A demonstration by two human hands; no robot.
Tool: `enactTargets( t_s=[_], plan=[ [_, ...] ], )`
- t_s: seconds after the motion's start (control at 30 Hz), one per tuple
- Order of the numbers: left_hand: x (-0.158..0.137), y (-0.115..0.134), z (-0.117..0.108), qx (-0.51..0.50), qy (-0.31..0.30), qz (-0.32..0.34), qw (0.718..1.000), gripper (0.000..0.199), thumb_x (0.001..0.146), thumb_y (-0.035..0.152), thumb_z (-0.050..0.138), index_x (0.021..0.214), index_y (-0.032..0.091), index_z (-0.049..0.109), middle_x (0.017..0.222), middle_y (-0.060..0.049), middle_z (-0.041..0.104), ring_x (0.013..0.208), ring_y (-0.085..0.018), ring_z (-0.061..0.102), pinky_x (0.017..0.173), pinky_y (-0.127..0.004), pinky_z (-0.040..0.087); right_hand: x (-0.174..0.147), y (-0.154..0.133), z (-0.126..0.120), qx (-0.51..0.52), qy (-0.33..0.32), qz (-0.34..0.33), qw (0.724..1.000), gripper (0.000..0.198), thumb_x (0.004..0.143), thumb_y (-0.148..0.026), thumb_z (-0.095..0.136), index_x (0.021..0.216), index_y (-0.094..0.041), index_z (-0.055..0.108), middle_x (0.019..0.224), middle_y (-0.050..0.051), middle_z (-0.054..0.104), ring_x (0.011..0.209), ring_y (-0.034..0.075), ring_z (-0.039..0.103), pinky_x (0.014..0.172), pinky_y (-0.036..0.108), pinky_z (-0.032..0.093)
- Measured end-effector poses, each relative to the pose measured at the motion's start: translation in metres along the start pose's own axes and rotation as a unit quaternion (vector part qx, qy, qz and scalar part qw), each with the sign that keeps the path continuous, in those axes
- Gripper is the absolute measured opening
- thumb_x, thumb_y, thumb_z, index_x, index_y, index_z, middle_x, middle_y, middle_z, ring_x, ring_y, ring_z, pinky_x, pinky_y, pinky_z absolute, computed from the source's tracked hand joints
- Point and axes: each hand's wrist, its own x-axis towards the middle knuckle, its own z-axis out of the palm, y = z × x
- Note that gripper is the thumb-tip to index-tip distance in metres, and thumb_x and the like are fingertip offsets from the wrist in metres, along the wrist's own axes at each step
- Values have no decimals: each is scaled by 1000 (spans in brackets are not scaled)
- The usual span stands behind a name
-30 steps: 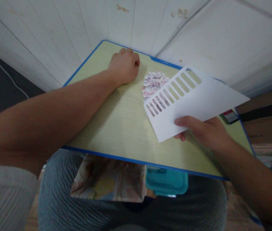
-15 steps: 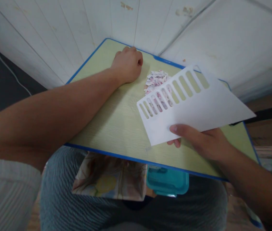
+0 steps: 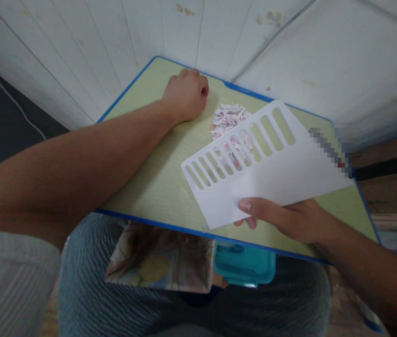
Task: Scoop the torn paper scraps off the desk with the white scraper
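Right hand (image 3: 289, 219): pinching the slotted white sheet (image 3: 271, 173) by its near edge
Sheet: spread beyond the grip, overlapping paper scraps (image 3: 228, 118); contact unclear
Left hand (image 3: 186, 95): loosely fisted on the table (image 3: 156, 187)

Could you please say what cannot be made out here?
In the head view:
Part of the heap of pink-and-white torn scraps: behind the flat white slotted sheet.
Part of the bare right hand: behind that sheet.
Dark object by the sheet: blurred into blocks.
Far end of the turquoise plastic container: under the blue-edged table.
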Motion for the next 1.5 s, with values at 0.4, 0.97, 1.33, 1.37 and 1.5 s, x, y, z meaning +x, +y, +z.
enactTargets(
  t_s=[0.4, 0.97, 1.33, 1.37, 1.5],
  plan=[
    [0, 0, -2, -7, -3, 1, 1000, 45, 105, 14, 58, 128, 32, 91, 153, -8, 78, 150, -39, 64, 127, -62, 53, -1, -6, 0, -17, -31, 27, 999, 43, 112, -42, 76, 71, -30, 78, 78, 2, 87, 69, 24, 82, 68, 34, 68],
    [0, 2, 1, 22, 8, 12, 1000, 39, 111, 7, 61, 132, 20, 91, 149, -16, 79, 148, -40, 68, 123, -58, 59, -2, 5, -1, -33, 2, -53, 998, 40, 115, -41, 77, 77, -29, 85, 80, -2, 88, 72, 20, 83, 73, 30, 66],
    [2, 0, 3, 13, 7, 6, 1000, 41, 110, 9, 60, 132, 25, 91, 149, -13, 78, 148, -39, 66, 124, -59, 57, -3, -1, -2, -82, 25, -58, 995, 31, 111, -37, 80, 82, -34, 91, 74, -4, 85, 67, 21, 80, 68, 33, 62],
    [2, -1, 3, 12, 7, 5, 1000, 41, 110, 10, 60, 131, 26, 91, 149, -12, 78, 148, -38, 66, 124, -59, 57, -3, -2, -2, -93, 27, -67, 993, 29, 109, -38, 83, 82, -35, 91, 69, -5, 83, 62, 21, 77, 65, 33, 60],
    [2, -1, 2, -4, -1, -2, 1000, 44, 108, 12, 60, 124, 40, 91, 148, -5, 79, 147, -35, 64, 128, -60, 55, -4, -7, 1, -104, 37, -82, 991, 27, 104, -36, 87, 77, -36, 89, 64, -7, 79, 57, 20, 73, 59, 33, 56]
  ],
)
